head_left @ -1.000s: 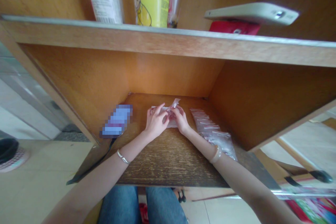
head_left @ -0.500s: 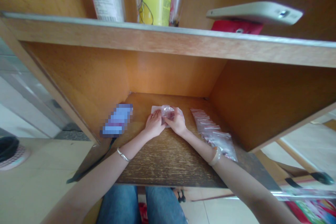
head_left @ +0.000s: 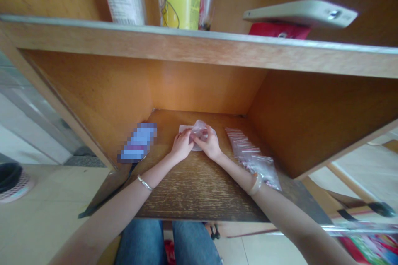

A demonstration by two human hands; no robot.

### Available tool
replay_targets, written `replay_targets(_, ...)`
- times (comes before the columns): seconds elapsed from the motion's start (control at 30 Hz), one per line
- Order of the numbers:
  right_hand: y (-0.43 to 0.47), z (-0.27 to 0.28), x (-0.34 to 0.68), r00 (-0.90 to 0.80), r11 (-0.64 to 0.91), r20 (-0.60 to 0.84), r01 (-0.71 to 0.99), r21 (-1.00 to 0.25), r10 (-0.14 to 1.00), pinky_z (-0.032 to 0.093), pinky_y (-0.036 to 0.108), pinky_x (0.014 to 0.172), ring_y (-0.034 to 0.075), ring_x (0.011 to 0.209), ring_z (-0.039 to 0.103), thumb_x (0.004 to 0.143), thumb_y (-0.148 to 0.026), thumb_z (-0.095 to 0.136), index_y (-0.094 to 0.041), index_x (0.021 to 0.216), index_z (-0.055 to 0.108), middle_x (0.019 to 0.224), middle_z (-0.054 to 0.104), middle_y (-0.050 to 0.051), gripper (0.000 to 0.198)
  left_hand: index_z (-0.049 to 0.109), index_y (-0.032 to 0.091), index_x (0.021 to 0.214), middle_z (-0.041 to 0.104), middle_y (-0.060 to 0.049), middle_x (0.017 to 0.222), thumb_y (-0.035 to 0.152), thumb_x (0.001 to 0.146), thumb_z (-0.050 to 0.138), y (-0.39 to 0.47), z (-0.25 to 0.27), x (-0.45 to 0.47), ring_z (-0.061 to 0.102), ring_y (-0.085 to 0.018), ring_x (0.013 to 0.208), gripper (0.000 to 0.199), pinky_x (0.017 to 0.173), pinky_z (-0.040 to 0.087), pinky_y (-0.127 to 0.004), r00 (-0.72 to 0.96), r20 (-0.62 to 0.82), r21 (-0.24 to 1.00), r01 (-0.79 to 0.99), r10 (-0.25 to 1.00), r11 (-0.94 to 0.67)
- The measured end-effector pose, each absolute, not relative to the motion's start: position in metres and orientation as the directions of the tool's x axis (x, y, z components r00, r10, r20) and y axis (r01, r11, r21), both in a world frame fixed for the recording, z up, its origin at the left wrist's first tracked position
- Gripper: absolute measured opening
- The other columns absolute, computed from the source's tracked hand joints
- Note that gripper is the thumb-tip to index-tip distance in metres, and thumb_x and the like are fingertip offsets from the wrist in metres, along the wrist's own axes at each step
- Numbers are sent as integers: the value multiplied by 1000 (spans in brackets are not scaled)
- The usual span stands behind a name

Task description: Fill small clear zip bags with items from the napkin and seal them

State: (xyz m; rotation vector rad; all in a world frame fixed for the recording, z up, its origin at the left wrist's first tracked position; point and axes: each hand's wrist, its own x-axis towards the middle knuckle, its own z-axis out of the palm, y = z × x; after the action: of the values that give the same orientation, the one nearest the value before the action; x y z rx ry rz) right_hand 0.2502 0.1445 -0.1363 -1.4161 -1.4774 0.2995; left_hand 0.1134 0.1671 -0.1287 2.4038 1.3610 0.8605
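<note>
On one bench point(head_left: 177, 194), right hand point(head_left: 210, 144) with grip clamped on one clear bag point(head_left: 199, 126), left hand point(head_left: 182, 145) touching it, grip unclear, one phone point(head_left: 137, 143), overlapping bags point(head_left: 248, 153) hard to count

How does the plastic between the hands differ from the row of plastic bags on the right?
Contact: the plastic is between the left hand and right hand; the row of plastic bags is held by neither.
Pose: the plastic is crumpled and partly raised; the row lies fairly flat, its bags overlapping.
Shared: both look clear and shiny. What either contains is too small to tell.
</note>
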Motion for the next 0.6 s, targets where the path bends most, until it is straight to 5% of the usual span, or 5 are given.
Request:
replay_targets(0.1,142,-133,250,233,309,495,546,-779,837,49,34,70,22,80,62,74,-54,63,-17,107,54,90,65,8,50,59,17,109,65,-10,114,16,86,50,169,-127,113,61,-24,105,25,95,44,-41,353,464,530,625,813,-573)
replay_targets(0.27,135,-120,249,340,429,543,356,-830,768,50,31,71,18,84,62,83,-46,57,-21,123,48,99,65,7,48,64,20,98,70,-6,103,15,84,53,168,-123,112,64,-22,97,18,88,48,-38,304,533,587,540,790,-604)
replay_targets(0.47,135,-114,249,442,528,605,298,-795,662,49,31,76,17,82,62,84,-39,56,-19,95,64,93,67,5,24,65,20,92,70,-7,100,23,83,59,164,-118,114,64,-22,96,11,87,47,-39,278,595,572,513,754,-641)
replay_targets(0.6,135,-115,249,438,532,609,299,-792,661,49,30,71,16,79,62,83,-37,58,-20,97,64,89,67,4,23,61,20,99,69,-8,100,30,84,59,165,-119,114,63,-22,94,18,85,48,-38,233,634,578,492,738,-651)
